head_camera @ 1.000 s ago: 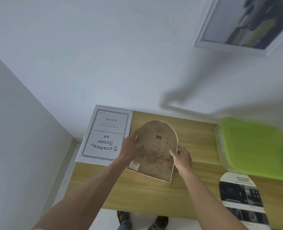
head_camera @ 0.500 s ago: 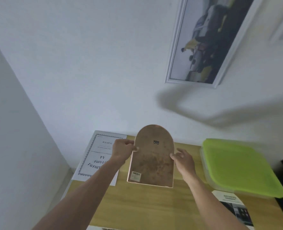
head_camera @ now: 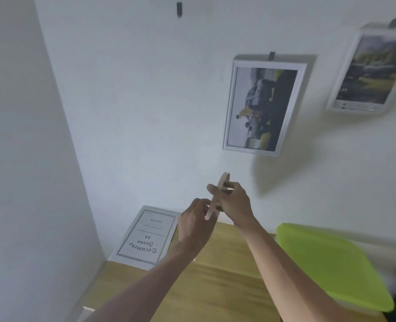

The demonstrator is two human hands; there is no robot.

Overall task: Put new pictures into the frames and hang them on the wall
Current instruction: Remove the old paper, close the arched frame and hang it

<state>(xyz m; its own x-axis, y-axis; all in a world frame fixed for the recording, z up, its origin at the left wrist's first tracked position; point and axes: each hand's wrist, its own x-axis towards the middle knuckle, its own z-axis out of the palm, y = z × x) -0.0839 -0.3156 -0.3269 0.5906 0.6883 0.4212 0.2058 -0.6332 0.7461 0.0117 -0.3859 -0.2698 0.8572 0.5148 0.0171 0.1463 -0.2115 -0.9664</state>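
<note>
Left of the arched frame [head_camera: 216, 196], the document frame [head_camera: 147, 235] leans on the wall at the tabletop [head_camera: 215, 287] edge, and a bare hook [head_camera: 179, 9] sits high above. Our left hand [head_camera: 195, 223] touches the arched frame's lower edge, whether its grip pinches we cannot tell; our right hand [head_camera: 233, 201] pinches the frame edge-on. We judge we're carrying it to hang; next, lift toward that hook.

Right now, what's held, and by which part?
The arched frame, seen edge-on. The right hand grips its upper part, thumb on the near face. The left hand is at its lower edge; whether it grips there cannot be told.
</note>
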